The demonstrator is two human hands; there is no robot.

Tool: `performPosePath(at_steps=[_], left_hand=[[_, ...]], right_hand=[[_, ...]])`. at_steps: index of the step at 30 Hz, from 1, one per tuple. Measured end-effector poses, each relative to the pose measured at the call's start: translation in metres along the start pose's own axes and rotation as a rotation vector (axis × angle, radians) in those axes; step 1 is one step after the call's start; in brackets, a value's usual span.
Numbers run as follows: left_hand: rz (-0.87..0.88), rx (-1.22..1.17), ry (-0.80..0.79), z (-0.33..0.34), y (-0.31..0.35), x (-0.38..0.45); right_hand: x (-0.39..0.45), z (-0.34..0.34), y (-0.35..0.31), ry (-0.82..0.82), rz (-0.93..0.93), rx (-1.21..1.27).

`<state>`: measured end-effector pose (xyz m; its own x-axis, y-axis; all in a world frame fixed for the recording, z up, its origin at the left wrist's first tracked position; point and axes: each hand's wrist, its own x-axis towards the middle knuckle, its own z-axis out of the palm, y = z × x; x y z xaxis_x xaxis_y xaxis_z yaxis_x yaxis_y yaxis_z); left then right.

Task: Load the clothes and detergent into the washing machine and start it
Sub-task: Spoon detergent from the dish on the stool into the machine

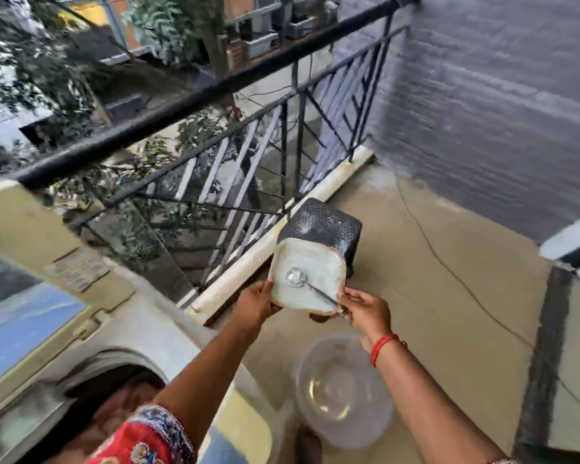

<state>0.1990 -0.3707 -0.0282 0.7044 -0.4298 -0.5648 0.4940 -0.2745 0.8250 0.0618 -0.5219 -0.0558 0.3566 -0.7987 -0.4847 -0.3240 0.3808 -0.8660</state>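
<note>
Clothes [114, 410] already fill the washing machine [141, 333]. Left hand [255, 304] grips the detergent box [307, 279]; right hand [365, 311] pinches the spoon [312, 286]. Detergent still to add.

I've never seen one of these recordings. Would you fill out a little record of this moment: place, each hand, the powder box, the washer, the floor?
place: balcony with a dark metal railing
left hand: grips the detergent container by its left edge
right hand: holds the handle of a metal spoon, its bowl over the powder
washing machine: drum open, clothes inside
floor: clear plastic basin below the hands
</note>
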Motion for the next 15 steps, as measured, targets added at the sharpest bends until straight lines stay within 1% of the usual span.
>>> performPosePath(at_steps=[2, 4, 7, 10, 12, 15], left_hand=[[-0.045, 0.021, -0.026, 0.018, 0.003, 0.035], [-0.140, 0.003, -0.061, 0.039, 0.005, 0.073], [-0.219, 0.037, 0.010, 0.067, 0.002, 0.132], [-0.208, 0.099, 0.085, 0.092, -0.014, 0.196], [-0.185, 0.120, 0.089, 0.100, -0.028, 0.230], [-0.202, 0.119, 0.091, 0.108, -0.054, 0.290]], right_hand=[[0.035, -0.005, 0.006, 0.024, 0.018, -0.021], [0.074, -0.008, 0.014, 0.030, 0.046, -0.043], [0.127, -0.001, 0.027, 0.027, 0.105, 0.005], [0.180, 0.015, 0.042, 0.063, 0.199, 0.104], [0.213, 0.025, 0.052, 0.069, 0.225, 0.115], [0.269, 0.039, 0.076, 0.112, 0.247, 0.111]])
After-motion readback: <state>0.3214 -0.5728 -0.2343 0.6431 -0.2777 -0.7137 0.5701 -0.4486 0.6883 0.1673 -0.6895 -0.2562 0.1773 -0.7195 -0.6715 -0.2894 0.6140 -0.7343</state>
